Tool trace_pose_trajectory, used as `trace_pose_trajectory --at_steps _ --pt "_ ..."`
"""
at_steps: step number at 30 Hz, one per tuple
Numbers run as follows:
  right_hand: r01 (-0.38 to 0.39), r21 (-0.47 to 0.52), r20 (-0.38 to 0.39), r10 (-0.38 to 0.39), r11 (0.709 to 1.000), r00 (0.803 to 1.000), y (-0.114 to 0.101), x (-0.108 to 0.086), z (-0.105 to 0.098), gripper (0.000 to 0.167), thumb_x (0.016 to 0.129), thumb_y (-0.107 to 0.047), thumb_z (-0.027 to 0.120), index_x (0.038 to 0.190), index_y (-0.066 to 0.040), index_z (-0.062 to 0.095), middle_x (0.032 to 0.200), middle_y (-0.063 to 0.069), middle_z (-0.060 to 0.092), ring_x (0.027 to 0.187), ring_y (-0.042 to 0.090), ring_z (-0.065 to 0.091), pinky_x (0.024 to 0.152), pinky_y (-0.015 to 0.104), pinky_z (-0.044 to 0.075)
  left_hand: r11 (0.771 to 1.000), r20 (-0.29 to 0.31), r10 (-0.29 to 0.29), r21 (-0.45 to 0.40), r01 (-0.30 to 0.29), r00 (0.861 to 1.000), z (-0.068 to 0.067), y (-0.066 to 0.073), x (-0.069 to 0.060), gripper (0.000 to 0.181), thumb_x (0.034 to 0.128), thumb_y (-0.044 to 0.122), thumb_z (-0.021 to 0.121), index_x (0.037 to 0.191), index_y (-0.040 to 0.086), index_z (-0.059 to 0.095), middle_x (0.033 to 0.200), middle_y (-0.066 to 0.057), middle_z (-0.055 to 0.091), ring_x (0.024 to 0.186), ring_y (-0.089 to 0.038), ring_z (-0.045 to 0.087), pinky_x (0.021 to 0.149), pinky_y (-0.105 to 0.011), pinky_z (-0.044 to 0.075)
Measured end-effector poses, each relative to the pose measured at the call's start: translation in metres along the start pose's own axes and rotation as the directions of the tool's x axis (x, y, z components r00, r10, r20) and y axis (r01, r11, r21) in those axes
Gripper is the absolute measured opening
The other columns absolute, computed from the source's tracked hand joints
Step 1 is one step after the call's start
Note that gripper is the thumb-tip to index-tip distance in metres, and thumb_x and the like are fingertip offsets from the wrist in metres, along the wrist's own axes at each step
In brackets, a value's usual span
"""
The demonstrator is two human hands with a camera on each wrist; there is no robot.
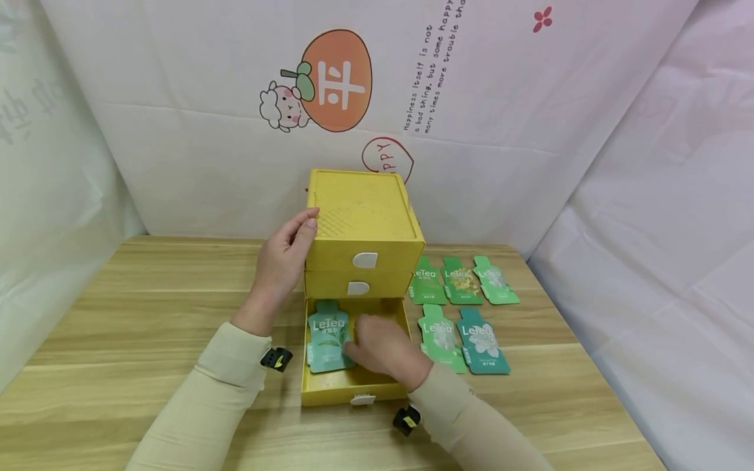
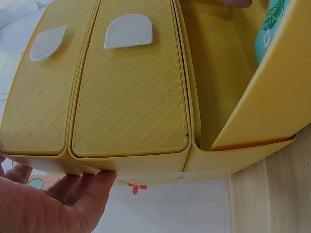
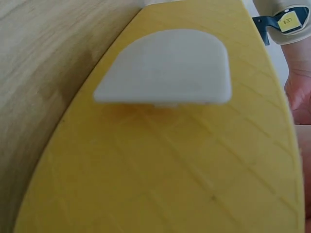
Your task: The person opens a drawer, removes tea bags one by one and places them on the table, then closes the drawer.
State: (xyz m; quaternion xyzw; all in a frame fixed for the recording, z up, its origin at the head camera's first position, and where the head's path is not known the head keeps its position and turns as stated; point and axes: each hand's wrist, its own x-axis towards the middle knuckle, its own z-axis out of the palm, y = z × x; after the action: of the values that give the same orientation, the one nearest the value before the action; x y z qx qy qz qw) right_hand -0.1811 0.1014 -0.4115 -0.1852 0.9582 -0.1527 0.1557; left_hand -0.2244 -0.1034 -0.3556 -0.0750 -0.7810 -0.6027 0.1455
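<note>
A yellow three-drawer box (image 1: 365,209) stands on the table, its bottom drawer (image 1: 330,396) pulled out. My left hand (image 1: 281,261) rests against the box's left side near the top edge; the left wrist view shows its fingers (image 2: 97,194) touching that side. In the drawer's left part lies a teal LeTea packet (image 1: 328,337). My right hand (image 1: 385,347) reaches into the drawer just right of this packet, its fingers bent downward and their tips hidden. In the right wrist view, the drawer front with its white pull tab (image 3: 170,68) blocks sight of the hand.
Right of the box, several LeTea packets lie in two rows on the wooden table (image 1: 177,347), among them a green one (image 1: 462,281) and a dark teal one (image 1: 484,343). Both upper drawers (image 1: 330,284) are closed. A printed white cloth (image 1: 224,163) hangs behind.
</note>
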Motion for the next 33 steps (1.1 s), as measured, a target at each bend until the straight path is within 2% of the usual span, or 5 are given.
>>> trace_pose_trajectory --at_steps 8,20,27,30,33 --pt "0.018 0.041 -0.004 -0.017 0.999 1.000 -0.0033 0.0035 0.0020 0.038 0.098 -0.027 0.068 0.066 -0.016 0.051 0.063 -0.002 0.044 0.050 0.013 0.041 0.048 0.028 0.036 1.000 -0.004 0.000 0.011 0.000 1.000 -0.0004 0.0013 -0.0005 0.054 0.1078 0.058 0.045 0.151 0.029 0.057 0.150 0.001 0.059 0.135 -0.019 0.055 0.112 -0.047 0.045" --pt "0.002 0.103 0.007 -0.003 0.995 1.000 -0.0081 0.0069 0.0046 0.025 0.097 -0.028 0.069 0.081 -0.010 0.060 0.070 0.001 0.052 0.058 0.015 0.048 0.052 0.030 0.040 1.000 -0.016 0.006 0.004 -0.006 1.000 0.0004 0.0013 0.0005 0.053 0.1078 0.057 0.046 0.151 0.028 0.058 0.149 0.000 0.060 0.135 -0.018 0.055 0.111 -0.046 0.046" --pt "-0.003 0.127 0.000 0.003 0.992 1.000 -0.0077 0.0071 0.0057 0.024 0.096 -0.027 0.070 0.085 -0.008 0.061 0.073 0.002 0.053 0.060 0.016 0.050 0.054 0.029 0.042 1.000 -0.015 0.006 0.006 -0.006 1.000 0.0005 0.0011 0.0002 0.053 0.1080 0.056 0.046 0.151 0.027 0.058 0.149 0.001 0.060 0.135 -0.018 0.055 0.112 -0.047 0.045" --pt "-0.005 0.141 0.000 0.005 0.990 1.000 -0.0075 0.0063 0.0051 0.024 0.096 -0.027 0.070 0.099 -0.003 0.066 0.081 0.006 0.060 0.064 0.017 0.052 0.058 0.031 0.045 1.000 -0.017 0.002 0.012 -0.002 1.000 0.0008 0.0005 0.0002 0.053 0.1079 0.057 0.046 0.150 0.027 0.058 0.150 0.001 0.060 0.136 -0.018 0.055 0.112 -0.047 0.045" --pt "-0.003 0.156 -0.005 0.004 0.988 1.000 -0.0070 0.0054 0.0044 0.039 0.097 -0.027 0.070 0.123 0.002 0.066 0.103 0.010 0.070 0.076 0.017 0.057 0.070 0.033 0.051 1.000 -0.019 0.003 0.011 -0.002 1.000 0.0011 -0.0001 0.0004 0.052 0.1083 0.056 0.046 0.150 0.027 0.059 0.149 0.001 0.060 0.135 -0.018 0.055 0.112 -0.046 0.045"
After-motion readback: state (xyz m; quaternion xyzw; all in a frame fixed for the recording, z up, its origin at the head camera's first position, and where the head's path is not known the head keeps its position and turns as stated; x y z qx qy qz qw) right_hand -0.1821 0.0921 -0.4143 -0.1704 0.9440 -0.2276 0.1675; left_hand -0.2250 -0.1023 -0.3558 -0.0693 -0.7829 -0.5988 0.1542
